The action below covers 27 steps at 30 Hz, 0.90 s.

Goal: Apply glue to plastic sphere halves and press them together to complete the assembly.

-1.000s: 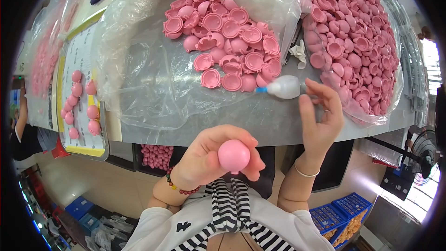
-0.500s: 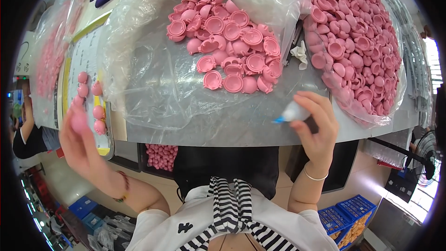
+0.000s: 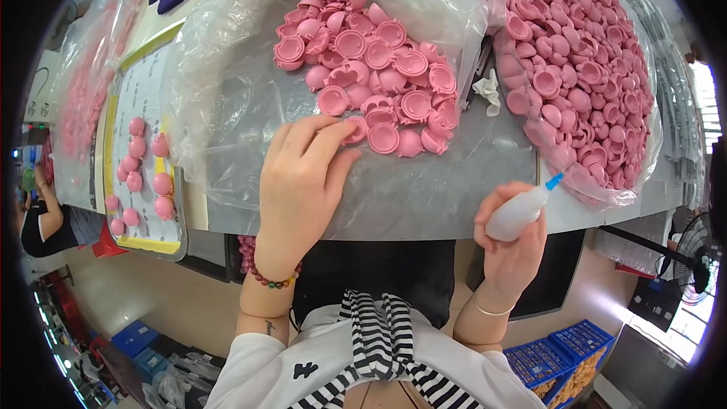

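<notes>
My left hand (image 3: pixel 301 182) lies on a clear plastic sheet (image 3: pixel 250 106), its fingertips touching a pink half-shell (image 3: pixel 354 130) at the near edge of a pile of pink half-shells (image 3: pixel 371 68). The fingers are apart and pinch at that shell. My right hand (image 3: pixel 511 246) is closed around a small white squeeze bottle (image 3: pixel 519 212) with a blue tip pointing up and to the right, near the table's front edge.
A second, larger heap of pink shells (image 3: pixel 591 68) lies in a clear bag at the right. A yellow-edged tray (image 3: pixel 140 174) at the left carries several pink balls. Another person (image 3: pixel 45 220) is at the far left. Blue crates (image 3: pixel 560 360) stand on the floor.
My left hand put a pink ball on the tray at the left, then came back to the near edge of the shell pile. My right hand lowered the bottle toward the table's edge.
</notes>
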Motion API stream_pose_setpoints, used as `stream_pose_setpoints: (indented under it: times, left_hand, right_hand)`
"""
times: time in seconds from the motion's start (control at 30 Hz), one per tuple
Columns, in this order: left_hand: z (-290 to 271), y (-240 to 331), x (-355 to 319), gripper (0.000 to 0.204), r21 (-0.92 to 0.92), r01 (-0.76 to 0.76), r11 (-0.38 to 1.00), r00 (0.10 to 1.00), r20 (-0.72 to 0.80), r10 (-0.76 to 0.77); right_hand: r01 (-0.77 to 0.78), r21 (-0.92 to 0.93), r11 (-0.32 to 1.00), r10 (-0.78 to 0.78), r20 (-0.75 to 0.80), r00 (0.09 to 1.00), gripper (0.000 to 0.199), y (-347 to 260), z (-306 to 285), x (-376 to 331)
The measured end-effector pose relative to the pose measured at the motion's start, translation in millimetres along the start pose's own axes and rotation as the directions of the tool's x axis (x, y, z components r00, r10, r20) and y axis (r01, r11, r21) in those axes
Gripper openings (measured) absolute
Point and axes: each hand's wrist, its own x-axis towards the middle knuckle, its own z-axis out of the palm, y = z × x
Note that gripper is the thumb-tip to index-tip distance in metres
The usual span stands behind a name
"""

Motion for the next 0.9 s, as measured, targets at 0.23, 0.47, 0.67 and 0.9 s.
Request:
stream_pose_setpoints:
  times: [0.23,0.47,0.67,0.9]
  left_hand:
    - [-14,30,-18,0.025,-0.481,-0.065,0.874,0.988,0.090,0.123]
    - [1,49,-35,0.045,-0.721,0.161,0.673,0.972,0.236,0.020]
    - [11,45,-51,0.045,-0.922,0.325,-0.209,0.945,0.328,0.022]
    - [7,43,-50,0.044,-0.823,0.396,-0.406,0.909,0.415,0.043]
  right_hand:
    - [-0.050,0.000,0.999,0.050,0.021,0.999,0.053,-5,21,-11]
    - [-0.072,0.184,0.980,0.034,0.202,0.979,0.045,7,32,-17]
    - [0.169,-0.064,0.984,-0.176,-0.133,0.975,0.062,0,46,-18]
    - [0.613,-0.121,0.780,-0.591,0.176,0.787,0.045,-12,16,-5]
